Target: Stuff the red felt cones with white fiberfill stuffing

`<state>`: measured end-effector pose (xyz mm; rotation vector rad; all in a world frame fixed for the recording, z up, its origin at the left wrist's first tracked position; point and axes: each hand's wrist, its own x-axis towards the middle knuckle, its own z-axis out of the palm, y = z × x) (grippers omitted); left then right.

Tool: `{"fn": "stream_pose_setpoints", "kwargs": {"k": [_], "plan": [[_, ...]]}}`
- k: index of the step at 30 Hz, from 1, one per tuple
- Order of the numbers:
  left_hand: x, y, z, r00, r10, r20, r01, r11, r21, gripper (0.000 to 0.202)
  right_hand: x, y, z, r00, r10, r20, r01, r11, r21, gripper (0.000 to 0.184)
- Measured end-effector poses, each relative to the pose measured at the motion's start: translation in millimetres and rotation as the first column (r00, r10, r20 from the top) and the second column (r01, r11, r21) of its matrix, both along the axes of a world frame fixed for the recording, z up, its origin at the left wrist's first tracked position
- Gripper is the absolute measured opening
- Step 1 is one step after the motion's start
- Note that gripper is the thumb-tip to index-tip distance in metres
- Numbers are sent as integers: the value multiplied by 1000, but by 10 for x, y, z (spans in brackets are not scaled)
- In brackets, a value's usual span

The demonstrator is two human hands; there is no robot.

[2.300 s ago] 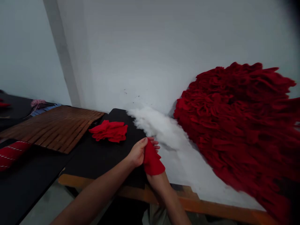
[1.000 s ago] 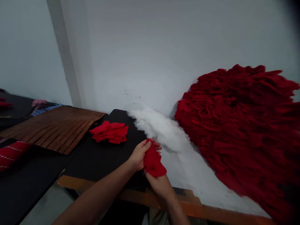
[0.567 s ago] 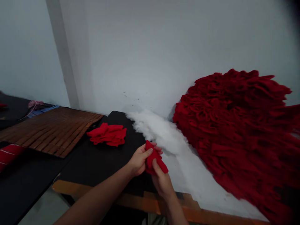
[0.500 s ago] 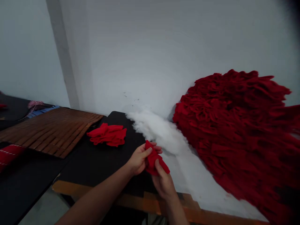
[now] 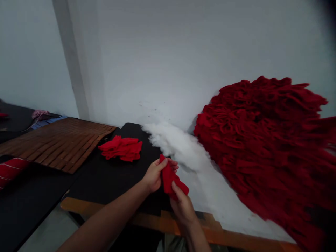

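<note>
Both my hands hold one small red cloth piece above the near edge of a black-covered table. My left hand pinches its upper end, thumb on top. My right hand grips its lower end from below, thumb pressed on the fabric. Just behind the hands lies a long heap of white stuffing. A small pile of red cloth pieces lies on the black surface to the left of my hands.
A large mound of red cloth pieces leans against the white wall at the right. A brown slatted mat lies at the left, with a red striped item beyond it. The table's wooden edge runs along the front.
My right hand was inside the red cloth piece like a sleeve. It has come out and now grips the piece from below, while my left hand kept its pinch.
</note>
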<state>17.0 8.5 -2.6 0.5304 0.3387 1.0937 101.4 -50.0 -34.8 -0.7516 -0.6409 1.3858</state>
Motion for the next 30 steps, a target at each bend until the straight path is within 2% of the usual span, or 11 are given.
{"fn": "stream_pose_setpoints", "kwargs": {"k": [6,13,15,18,23,26,30], "plan": [[35,-74,-22,996,-89,-13,90,995,32,19,-50,19,-18,999,-26,-33,25,999,-20,31],[19,-75,-6,991,-130,-16,131,990,60,27,20,61,11,991,-49,-123,49,999,-3,22],[1,-48,9,994,-111,3,110,992,61,29,48,68,42,987,-44,-155,39,999,-30,19],[-23,17,13,1000,-16,5,15,999,48,23,68,47,77,988,-41,-148,33,998,-53,23],[-74,133,14,990,140,-4,-139,990,13,19,113,-45,104,999,1,35,1,997,-76,30],[-71,130,20,986,166,-17,-166,986,10,24,124,-45,140,996,-19,84,27,994,-101,31],[12,35,0,989,150,-16,-151,988,-43,29,42,47,190,994,-111,-6,109,982,-154,35]]}}
